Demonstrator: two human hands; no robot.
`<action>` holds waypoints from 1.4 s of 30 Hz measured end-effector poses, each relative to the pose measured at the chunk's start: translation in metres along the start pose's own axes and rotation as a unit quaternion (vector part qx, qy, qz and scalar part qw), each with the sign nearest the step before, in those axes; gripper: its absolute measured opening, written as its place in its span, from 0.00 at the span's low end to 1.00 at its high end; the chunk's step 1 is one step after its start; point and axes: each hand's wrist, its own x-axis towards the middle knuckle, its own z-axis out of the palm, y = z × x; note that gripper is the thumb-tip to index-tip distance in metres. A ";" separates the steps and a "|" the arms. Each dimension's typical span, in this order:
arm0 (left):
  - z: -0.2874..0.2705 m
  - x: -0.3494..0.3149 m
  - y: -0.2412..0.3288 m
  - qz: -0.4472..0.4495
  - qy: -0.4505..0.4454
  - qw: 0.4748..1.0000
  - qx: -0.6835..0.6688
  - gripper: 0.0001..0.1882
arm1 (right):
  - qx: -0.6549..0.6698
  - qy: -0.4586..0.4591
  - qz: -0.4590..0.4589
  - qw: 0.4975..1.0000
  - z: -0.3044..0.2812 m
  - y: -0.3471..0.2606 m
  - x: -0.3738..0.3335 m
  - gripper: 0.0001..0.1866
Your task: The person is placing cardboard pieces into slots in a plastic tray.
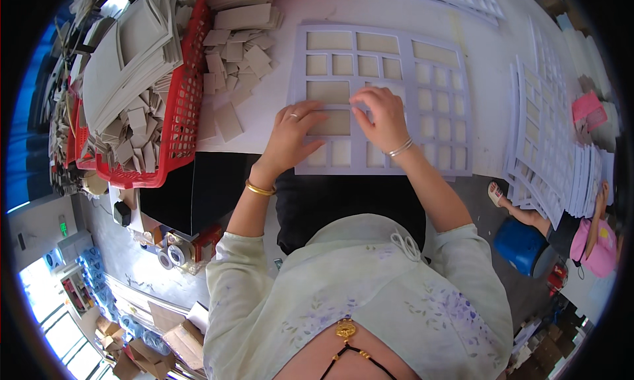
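Note:
A white panel (407, 53) with rectangular openings lies on the table in front of me. Grey-beige board shows inside its openings. My left hand (294, 134) rests over the panel's left edge, fingers apart around a wide opening on that side; nothing shows in its grip. My right hand (384, 117) hovers over the panel's middle with bent fingers, thumb and index a little apart and no piece visible between them. It covers some openings beneath. Whether the fingertips touch the panel, I cannot tell.
At the left, a red plastic basket (181, 119) holds stacked grey-beige boards (132, 59). Loose board pieces (234, 53) lie beside it on the white table (287, 56). More white panels (545, 125) are stacked at the right, where another person in pink (598, 244) sits near a blue stool (522, 244).

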 end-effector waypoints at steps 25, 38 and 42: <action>-0.034 -0.022 -0.103 -0.141 0.199 0.963 0.112 0.16 | -0.066 -0.213 -0.086 0.971 0.004 -0.033 0.049 0.09; -0.025 -0.028 -0.120 -0.303 0.147 0.890 0.308 0.26 | -0.161 -0.098 -0.113 0.975 0.167 -0.034 0.169 0.21; -0.027 -0.030 -0.119 -0.318 0.143 0.892 0.287 0.24 | -0.130 -0.037 -0.172 0.976 0.168 -0.028 0.170 0.15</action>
